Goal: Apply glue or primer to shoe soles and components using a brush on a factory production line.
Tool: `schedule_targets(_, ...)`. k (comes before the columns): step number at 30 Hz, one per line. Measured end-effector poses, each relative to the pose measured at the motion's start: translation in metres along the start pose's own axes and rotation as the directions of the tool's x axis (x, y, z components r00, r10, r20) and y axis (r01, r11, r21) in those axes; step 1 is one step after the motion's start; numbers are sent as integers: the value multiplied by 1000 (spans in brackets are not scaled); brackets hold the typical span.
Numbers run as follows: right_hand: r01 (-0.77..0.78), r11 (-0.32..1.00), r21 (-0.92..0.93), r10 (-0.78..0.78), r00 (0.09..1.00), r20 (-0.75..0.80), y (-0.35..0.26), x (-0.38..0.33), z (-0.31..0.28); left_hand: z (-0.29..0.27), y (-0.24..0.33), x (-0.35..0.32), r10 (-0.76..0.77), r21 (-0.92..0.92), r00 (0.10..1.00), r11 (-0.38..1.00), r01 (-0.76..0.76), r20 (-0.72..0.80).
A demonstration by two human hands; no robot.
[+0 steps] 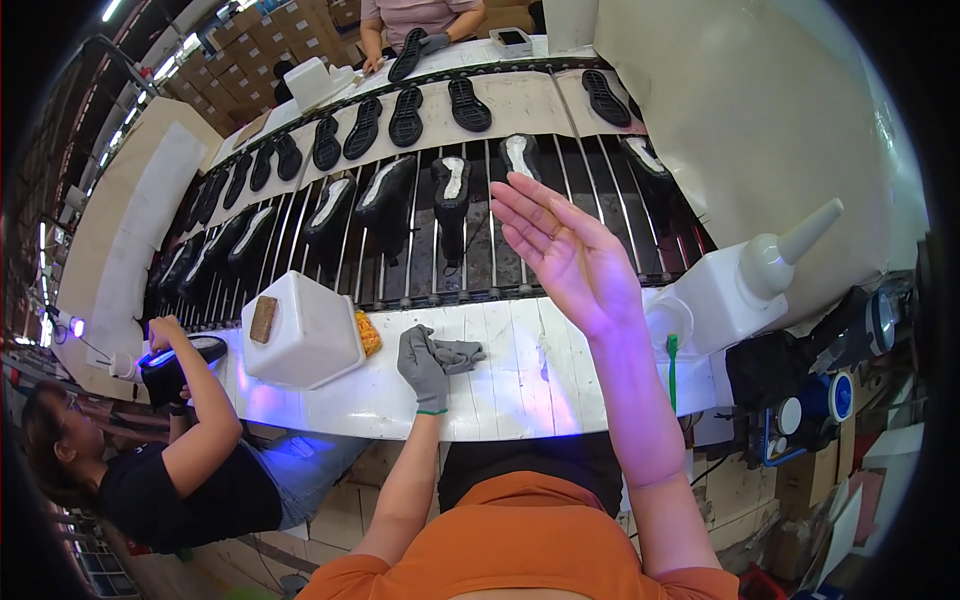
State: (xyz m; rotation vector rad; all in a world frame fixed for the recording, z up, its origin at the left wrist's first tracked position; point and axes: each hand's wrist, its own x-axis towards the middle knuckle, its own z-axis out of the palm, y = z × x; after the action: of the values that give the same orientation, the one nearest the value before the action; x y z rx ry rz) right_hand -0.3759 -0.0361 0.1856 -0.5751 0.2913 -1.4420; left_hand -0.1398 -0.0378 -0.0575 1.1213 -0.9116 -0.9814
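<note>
grey glove: it covers the left hand (pixel 428 366), which is low over the front of the white bench (pixel 515 395); its fingers bend toward the right and lie close together, and whether they pinch anything cannot be told.
bare palm: the right hand (pixel 565 250) is raised over the rods, palm turned up, fingers straight and pressed together, gripping nothing.
nearest shoe: a black shoe upper (pixel 517 150) with a white underside lies just beyond the right fingertips; contact cannot be told.
rods: metal rods (pixel 436 262) carry a line of similar black uppers, white undersides up.
far belt: black soles (pixel 363 127) stand in a row on a pale surface behind the rods.
left of the glove: a white container (pixel 310 335) with a brown block (pixel 264 319) on it, and an orange-yellow sponge (pixel 369 334) between container and glove.
right forearm's side: a white spouted bottle (pixel 730 300) lies tilted near a green stick (pixel 672 370).
co-workers: at left, a person in black (pixel 195 485) handles a dark shoe (pixel 195 358) under blue light; across the line, a person in pink (pixel 415 12) has a black sole (pixel 406 56) in hand.
</note>
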Motion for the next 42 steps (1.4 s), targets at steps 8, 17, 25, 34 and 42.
schedule_targets(8, 66, 992, -111, -80, 989, -124, 4, -5, -8, 5, 8, -3, 18, -4, 1000, 1000, -18, 7)
schedule_targets(17, 79, 996, -36, -82, 991, -103, 7, -14, -22, 12, 23, -8, -17, -46, 1000, 999, 17, -4)
schedule_targets(25, 14, 1000, -18, -16, 997, -79, 15, -34, -33, 49, 90, -25, 50, -9, 993, 999, -49, 107)
schedule_targets(34, 74, 951, -301, -130, 977, -171, 31, -46, -35, 97, 174, -33, 251, -31, 849, 963, -268, 465)
schedule_targets(42, 82, 919, -385, -182, 956, -231, 43, -50, -34, 90, 165, -36, 206, 50, 846, 963, -264, 492)
